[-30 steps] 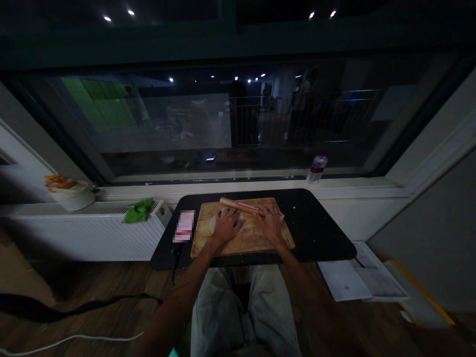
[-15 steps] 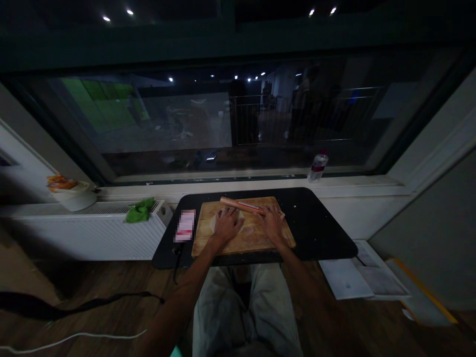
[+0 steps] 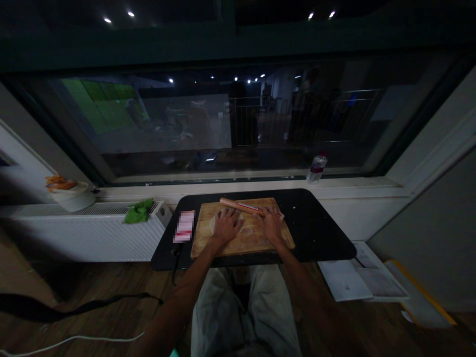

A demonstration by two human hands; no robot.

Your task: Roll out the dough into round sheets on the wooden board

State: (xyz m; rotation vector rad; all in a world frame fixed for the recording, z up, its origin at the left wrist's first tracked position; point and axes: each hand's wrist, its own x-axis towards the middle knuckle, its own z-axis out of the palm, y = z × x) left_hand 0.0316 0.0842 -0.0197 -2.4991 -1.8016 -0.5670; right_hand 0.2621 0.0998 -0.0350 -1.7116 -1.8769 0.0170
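A wooden cutting board [image 3: 241,243] lies on a small black table [image 3: 316,233]. On it sits a pale flat piece of dough [image 3: 212,223]. My left hand [image 3: 226,224] lies flat on the dough, fingers spread. My right hand [image 3: 271,223] rests palm down on the board, its fingertips touching a wooden rolling pin [image 3: 241,205] that lies along the board's far edge.
A small pink and white packet [image 3: 185,226] lies on the table left of the board. A water bottle [image 3: 317,167] stands on the windowsill. On the radiator to the left lie a green cloth [image 3: 139,210] and a white bowl [image 3: 72,196]. Papers [image 3: 362,282] lie on the floor at right.
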